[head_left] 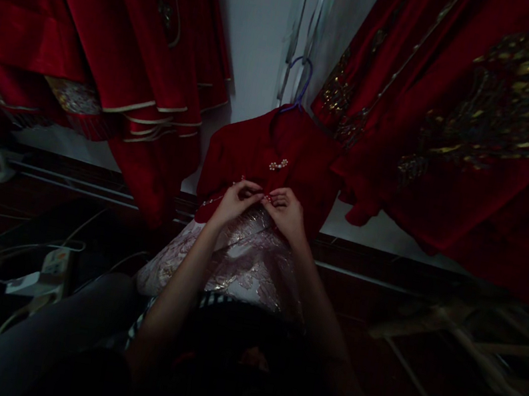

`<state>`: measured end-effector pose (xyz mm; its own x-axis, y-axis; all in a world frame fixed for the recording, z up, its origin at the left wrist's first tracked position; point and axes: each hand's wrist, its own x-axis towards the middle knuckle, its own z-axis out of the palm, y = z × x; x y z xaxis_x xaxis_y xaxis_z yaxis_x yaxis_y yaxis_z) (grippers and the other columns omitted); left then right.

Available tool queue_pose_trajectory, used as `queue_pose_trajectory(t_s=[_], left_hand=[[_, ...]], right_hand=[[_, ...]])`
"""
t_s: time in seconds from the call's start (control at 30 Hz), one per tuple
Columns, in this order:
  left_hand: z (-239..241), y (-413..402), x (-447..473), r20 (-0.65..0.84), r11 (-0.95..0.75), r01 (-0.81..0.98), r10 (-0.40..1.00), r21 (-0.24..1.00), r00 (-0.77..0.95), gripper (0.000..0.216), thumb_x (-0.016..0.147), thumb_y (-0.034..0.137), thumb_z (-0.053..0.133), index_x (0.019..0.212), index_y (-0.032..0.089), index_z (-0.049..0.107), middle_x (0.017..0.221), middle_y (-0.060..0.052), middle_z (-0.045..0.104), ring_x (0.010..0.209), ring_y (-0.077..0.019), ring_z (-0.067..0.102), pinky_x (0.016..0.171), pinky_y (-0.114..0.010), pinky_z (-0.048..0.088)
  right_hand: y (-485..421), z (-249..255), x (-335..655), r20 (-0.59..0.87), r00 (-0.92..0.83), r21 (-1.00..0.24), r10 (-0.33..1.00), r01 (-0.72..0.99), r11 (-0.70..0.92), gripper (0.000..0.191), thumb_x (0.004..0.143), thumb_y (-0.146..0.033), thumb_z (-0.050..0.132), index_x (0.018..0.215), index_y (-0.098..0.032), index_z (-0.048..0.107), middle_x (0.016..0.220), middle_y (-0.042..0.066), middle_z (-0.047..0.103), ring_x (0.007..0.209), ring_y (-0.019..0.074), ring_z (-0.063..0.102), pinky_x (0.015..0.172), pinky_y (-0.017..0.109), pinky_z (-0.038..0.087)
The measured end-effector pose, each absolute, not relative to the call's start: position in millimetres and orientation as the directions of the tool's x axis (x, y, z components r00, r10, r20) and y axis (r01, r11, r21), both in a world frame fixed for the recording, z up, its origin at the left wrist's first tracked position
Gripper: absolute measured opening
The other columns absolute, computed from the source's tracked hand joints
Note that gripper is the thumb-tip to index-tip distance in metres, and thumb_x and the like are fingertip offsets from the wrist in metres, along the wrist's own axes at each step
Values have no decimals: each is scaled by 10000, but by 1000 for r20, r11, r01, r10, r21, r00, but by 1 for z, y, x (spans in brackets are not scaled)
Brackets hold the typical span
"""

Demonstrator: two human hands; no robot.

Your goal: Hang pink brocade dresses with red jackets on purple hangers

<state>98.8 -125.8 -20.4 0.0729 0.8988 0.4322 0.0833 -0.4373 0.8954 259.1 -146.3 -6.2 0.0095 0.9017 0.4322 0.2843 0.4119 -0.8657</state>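
Wall (263,22), one jacket (247,148), left hand (236,200), right hand (287,212)

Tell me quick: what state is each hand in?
Left hand: closed, fingertips pinching the red jacket at its front edge.
Right hand: closed, pinching the same front edge, right beside the left.

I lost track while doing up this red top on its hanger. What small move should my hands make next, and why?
Probably close the fastening pinched between the left hand and right hand. They meet at the front opening of the red top, just below the pearl clasp, which already looks joined; the lace skirt hangs under them.
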Motion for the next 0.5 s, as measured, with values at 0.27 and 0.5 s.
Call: queue_pose_trajectory(t_s=[0.27,0.5], left_hand=[[-53,-99,87,444,-416,179,880,891,-167,601,769,330,674,1328,248,469,1091,-79,550,945,-166,549,903,-332,456],[-65,-93,94,464,-472,4,865,882,-190,433,750,226,601,1165,183,485,1023,-63,592,894,-127,579,865,-284,474]], right_hand=[[-141,-12,259,394,-70,-902,916,160,400,281,759,-362,655,983,-199,616,867,41,680,780,134,652,714,269,538],[-125,-22,248,435,-42,-891,900,121,437,273,734,-302,649,971,-195,564,850,19,642,758,116,623,682,236,520]])
